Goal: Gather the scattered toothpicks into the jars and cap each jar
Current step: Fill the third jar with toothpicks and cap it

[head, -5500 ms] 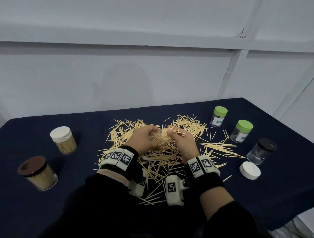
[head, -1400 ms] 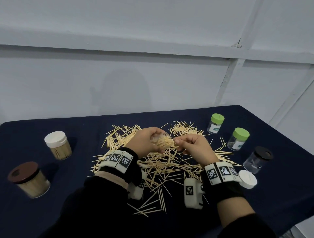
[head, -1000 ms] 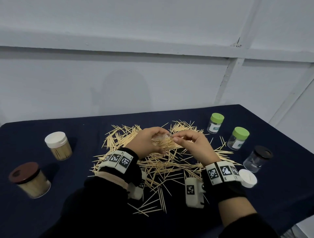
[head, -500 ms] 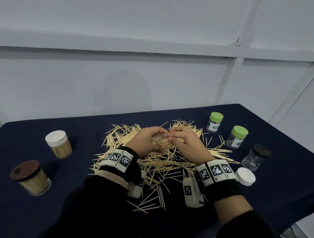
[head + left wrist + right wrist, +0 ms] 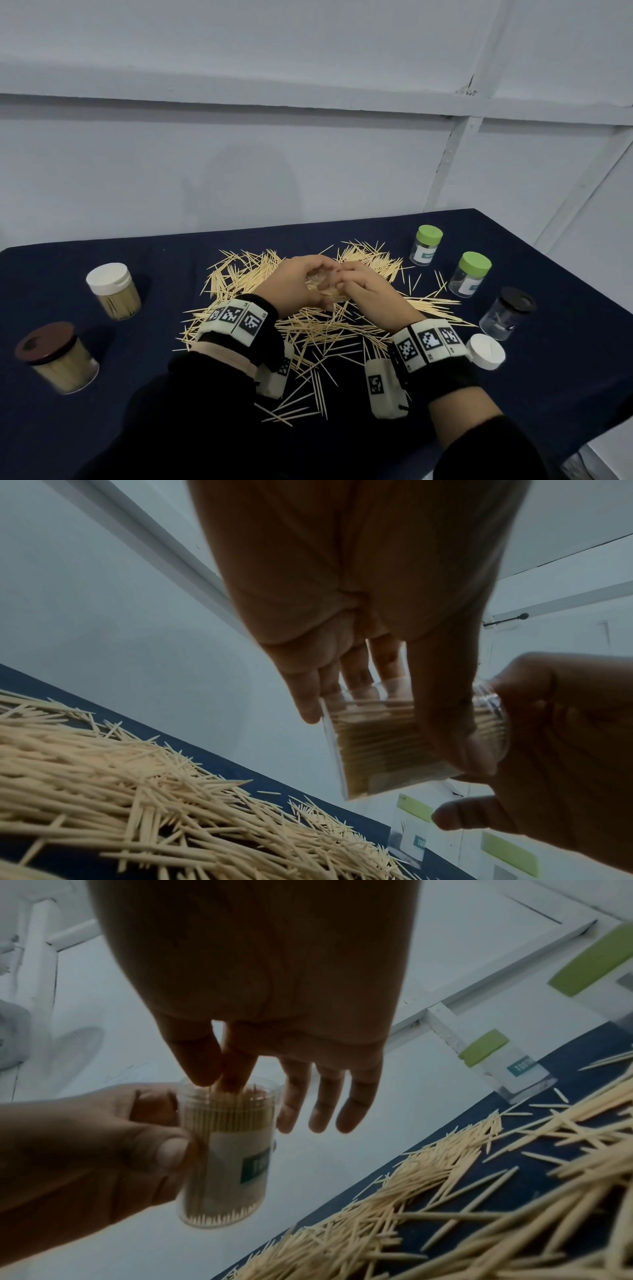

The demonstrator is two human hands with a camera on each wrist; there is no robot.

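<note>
At mid-frame we are grasping the clear jar [image 5: 226, 1153] of toothpicks in our left hand [image 5: 294, 287], above the scattered toothpicks [image 5: 318, 329], while our right hand [image 5: 370, 294] is pinching toothpicks at its mouth.

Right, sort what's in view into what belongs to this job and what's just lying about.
In the job:
- scattered toothpicks
- open jar, gripped by left hand
- right hand, fingertips at its mouth
- loose white cap
- capped jars: green, green, black, white, brown

Lying about:
- dark tablecloth
- wall
</note>
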